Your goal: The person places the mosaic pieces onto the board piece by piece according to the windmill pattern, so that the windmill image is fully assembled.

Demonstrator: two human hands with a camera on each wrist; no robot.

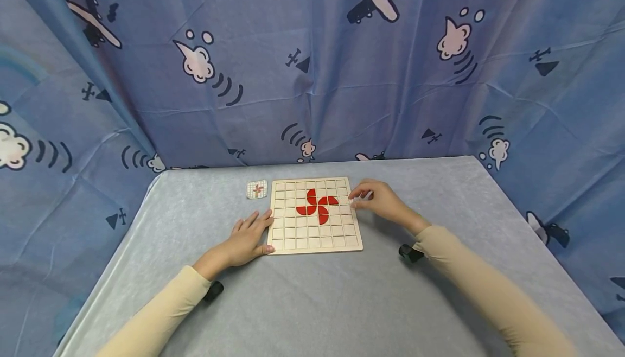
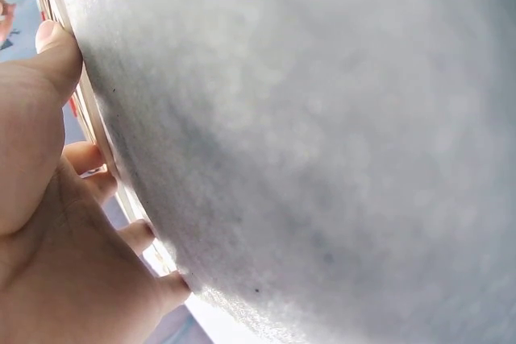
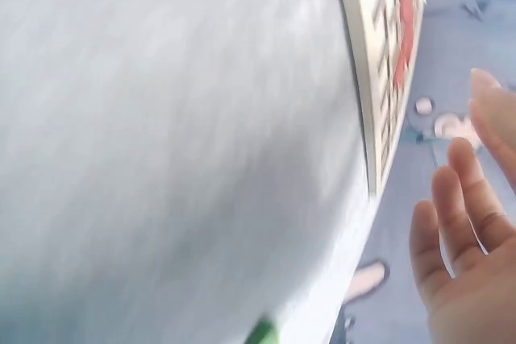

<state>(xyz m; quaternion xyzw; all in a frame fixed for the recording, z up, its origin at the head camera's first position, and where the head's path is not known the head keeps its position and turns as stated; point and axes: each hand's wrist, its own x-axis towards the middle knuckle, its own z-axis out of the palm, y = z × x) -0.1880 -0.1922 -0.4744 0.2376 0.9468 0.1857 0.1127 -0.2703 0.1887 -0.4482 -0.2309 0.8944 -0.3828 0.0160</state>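
A pale wooden grid board (image 1: 289, 240) lies flat on the table with several red curved pieces (image 1: 323, 215) set into a pinwheel shape near its middle. My left hand (image 1: 246, 243) is spread flat at the board's left edge; in the left wrist view the thumb (image 2: 55, 54) and fingertips touch that edge. By the right edge hovers my right hand (image 1: 383, 201), its fingers loosely bent and the thumb apart from them. The right wrist view shows no object in the visible part of that hand (image 3: 476, 279), which appears raised off the board.
A small card (image 1: 251, 190) printed with a similar red pinwheel on a grid lies just left of the board's far corner. Grey-white cloth covers the table (image 1: 312, 303). A blue patterned curtain (image 1: 263, 107) hangs behind the table and along its sides.
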